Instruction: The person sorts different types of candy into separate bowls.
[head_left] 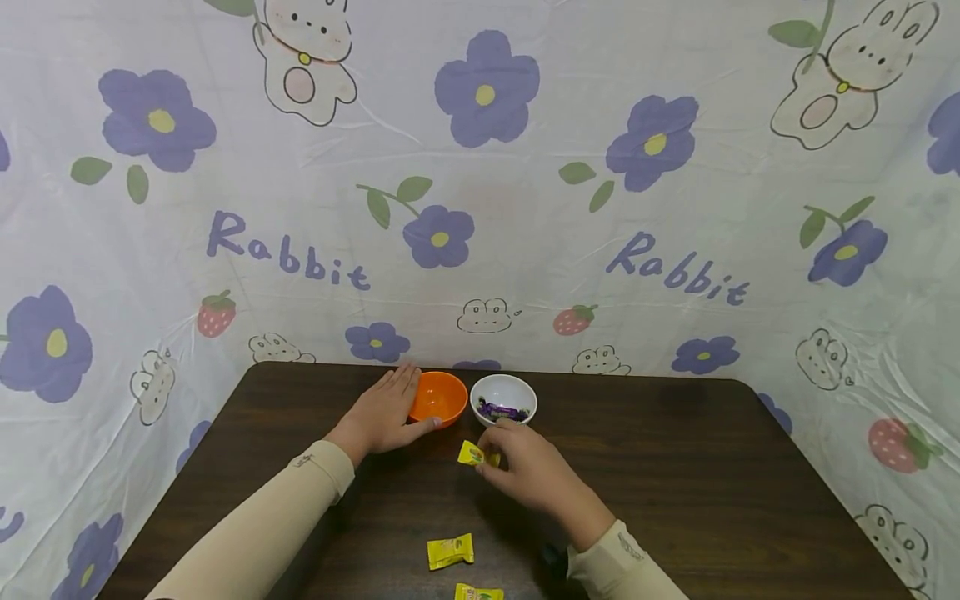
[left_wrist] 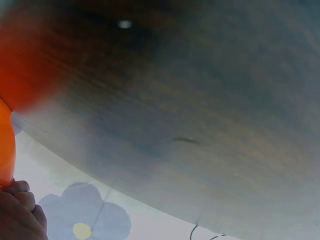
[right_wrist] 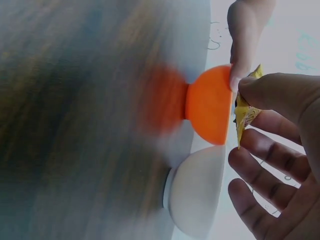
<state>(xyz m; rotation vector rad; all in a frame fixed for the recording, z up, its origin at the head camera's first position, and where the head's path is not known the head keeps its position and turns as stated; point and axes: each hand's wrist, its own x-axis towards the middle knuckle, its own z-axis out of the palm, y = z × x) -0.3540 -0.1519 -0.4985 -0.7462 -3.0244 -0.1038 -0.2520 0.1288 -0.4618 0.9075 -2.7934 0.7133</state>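
An orange bowl [head_left: 438, 398] stands near the far edge of the dark table. My left hand [head_left: 381, 414] holds it from the left, fingers along its side and thumb at its near rim. Beside it stands a white bowl [head_left: 504, 392] containing purple-wrapped candy [head_left: 501, 411]; the right wrist view shows both bowls side-on. My right hand [head_left: 531, 467] pinches a yellow-wrapped candy [right_wrist: 246, 107] between thumb and forefinger, just in front of the bowls, with the other fingers spread loosely. In the left wrist view, only the bowl's edge and some fingers show.
Nearer on the table lie two more yellow-wrapped candies, one yellow candy [head_left: 451, 552] in the middle and another yellow candy [head_left: 478, 592] cut by the frame's bottom edge. A patterned cloth [head_left: 525, 250] hangs behind the table [head_left: 675, 467].
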